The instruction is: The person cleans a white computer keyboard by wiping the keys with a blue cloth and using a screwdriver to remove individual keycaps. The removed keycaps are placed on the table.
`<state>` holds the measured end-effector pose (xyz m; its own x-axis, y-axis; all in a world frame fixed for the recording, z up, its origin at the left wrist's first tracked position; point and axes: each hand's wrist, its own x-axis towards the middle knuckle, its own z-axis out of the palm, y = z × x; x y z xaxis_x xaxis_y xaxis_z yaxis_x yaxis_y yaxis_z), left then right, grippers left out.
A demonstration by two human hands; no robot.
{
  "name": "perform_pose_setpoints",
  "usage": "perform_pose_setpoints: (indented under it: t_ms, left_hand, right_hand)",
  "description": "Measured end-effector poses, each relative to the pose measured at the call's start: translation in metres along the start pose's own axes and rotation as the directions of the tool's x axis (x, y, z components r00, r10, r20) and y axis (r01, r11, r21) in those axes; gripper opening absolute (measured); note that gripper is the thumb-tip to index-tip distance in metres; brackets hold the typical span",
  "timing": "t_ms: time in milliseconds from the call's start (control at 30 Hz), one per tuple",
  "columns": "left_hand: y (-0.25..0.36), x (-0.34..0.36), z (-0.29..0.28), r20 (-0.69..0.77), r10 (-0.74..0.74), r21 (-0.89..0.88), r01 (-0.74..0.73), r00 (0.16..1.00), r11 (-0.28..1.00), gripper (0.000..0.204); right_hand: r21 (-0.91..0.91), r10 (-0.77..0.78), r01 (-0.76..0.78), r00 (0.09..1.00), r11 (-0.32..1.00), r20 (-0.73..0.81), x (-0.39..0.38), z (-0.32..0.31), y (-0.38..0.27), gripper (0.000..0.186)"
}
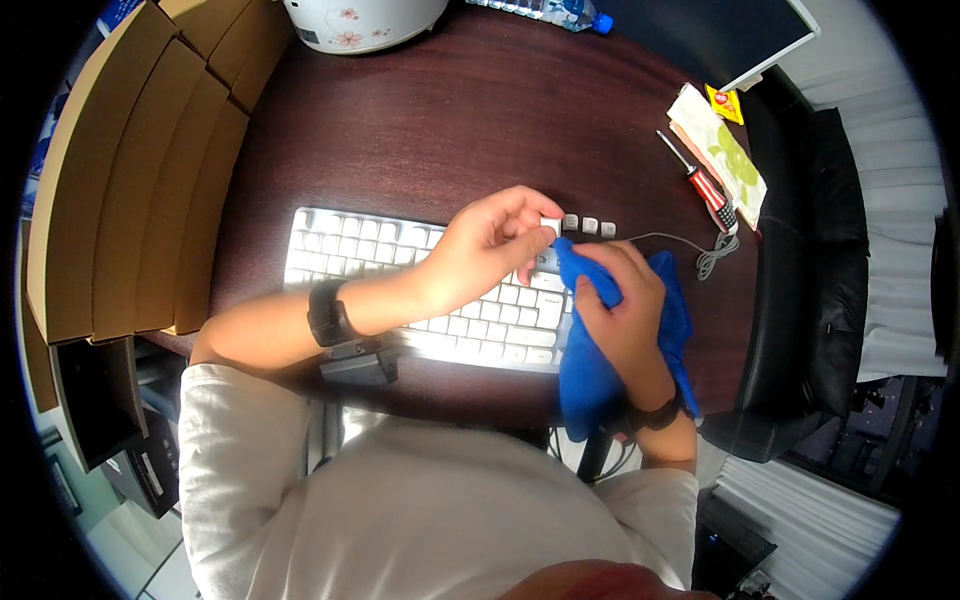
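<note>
Over the upper right part of a white keyboard (470,325), my left hand (490,245) pinches a small white keycap (551,226) between thumb and fingers. My right hand (628,295) grips a blue cloth (590,385), and a bunched tip of it touches or nearly touches the keycap. The rest of the cloth hangs below my right wrist, past the desk's front edge. Just beyond my fingers, several loose white keycaps (590,226) lie in a row on the desk. At the keyboard's upper right, some key places show without caps, partly hidden by my hands.
Cardboard boxes (150,190) stand along the left of the dark wooden desk (430,130). A white appliance (365,25) and a plastic bottle (560,12) are at the back. On the right lie a screwdriver (705,190), a coiled cable (715,255), a tissue packet (725,150) and a monitor (720,35).
</note>
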<state>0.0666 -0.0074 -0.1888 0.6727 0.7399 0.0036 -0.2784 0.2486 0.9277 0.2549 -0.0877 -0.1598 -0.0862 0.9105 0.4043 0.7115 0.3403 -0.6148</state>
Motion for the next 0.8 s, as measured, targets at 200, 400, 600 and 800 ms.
perform_pose_setpoints:
  t_ms: [200,400,600,800]
  left_hand:
    - [0.015,-0.005,0.001,0.053,0.174,0.626,-0.169,0.983,0.762,0.016]
    - [0.010,-0.003,-0.003,0.169,0.209,0.897,-0.238,0.963,0.373,0.020]
    - [0.011,-0.001,0.000,0.106,0.113,0.942,-0.136,0.988,0.307,0.021]
    - [0.011,0.001,0.004,0.086,0.079,0.957,-0.104,0.993,0.269,0.021]
  right_hand:
    - [0.082,0.156,-0.144,0.974,0.986,-0.166,-0.003,-0.009,0.004,0.024]
    - [0.134,0.149,-0.128,0.976,0.983,-0.157,0.000,-0.012,0.001,0.023]
    - [0.169,0.123,-0.093,0.976,0.981,-0.180,0.001,-0.009,0.003,0.024]
    - [0.192,0.091,-0.048,0.971,0.980,-0.220,0.000,-0.006,0.008,0.025]
